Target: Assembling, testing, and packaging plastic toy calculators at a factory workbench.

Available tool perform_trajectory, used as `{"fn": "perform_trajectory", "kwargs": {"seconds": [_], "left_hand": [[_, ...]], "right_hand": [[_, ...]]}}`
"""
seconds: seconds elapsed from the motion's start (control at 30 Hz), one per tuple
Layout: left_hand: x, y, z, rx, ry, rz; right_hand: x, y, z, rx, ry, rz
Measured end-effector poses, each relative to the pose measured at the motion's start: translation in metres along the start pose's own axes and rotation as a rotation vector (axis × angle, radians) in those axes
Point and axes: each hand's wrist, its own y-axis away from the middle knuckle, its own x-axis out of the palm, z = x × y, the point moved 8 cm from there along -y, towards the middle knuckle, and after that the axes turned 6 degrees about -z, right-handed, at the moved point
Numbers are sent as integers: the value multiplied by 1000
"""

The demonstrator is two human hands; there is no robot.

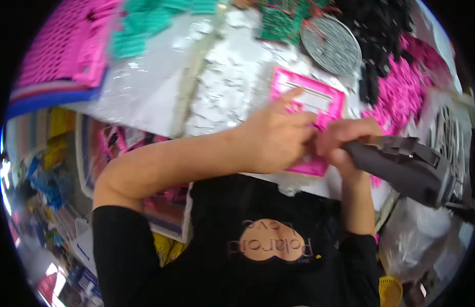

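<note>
A bright pink plastic casing (338, 105) with a pale rectangular panel lies on the table in front of me. Across it rests my left hand (278, 135), index finger stretched toward the panel and the other fingers bent against the casing. My right hand (345, 137) is closed around the front end of a thick dark grey handheld tool (401, 166), apparently an electric screwdriver. Its body points out to the right. The tool's tip is hidden by the hands, which nearly touch over the casing's right side. Motion blurs the fingers.
Beyond the casing stand a round dish (331, 45) of small metal pieces and green circuit boards (278, 24). Pink parts (401, 89) and black parts (383, 30) pile up at right. A pink perforated basket (56, 48) and teal pieces (145, 25) occupy the far left.
</note>
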Motion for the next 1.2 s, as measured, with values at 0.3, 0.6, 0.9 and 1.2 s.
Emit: {"fn": "perform_trajectory", "kwargs": {"seconds": [0.3, 0.6, 0.9, 1.2], "left_hand": [[-130, 96, 135, -644, -80, -460], [-155, 133, 241, -986, -760, -95], [-149, 142, 196, -848, -599, -310], [-122, 157, 160, -1089, 345, -745]], "right_hand": [[-150, -33, 66, -54, -106, -423], [-143, -71, 38, -85, 167, -483], [-76, 3, 126, -614, 580, -572], [32, -58, 19, -80, 384, 41]]}}
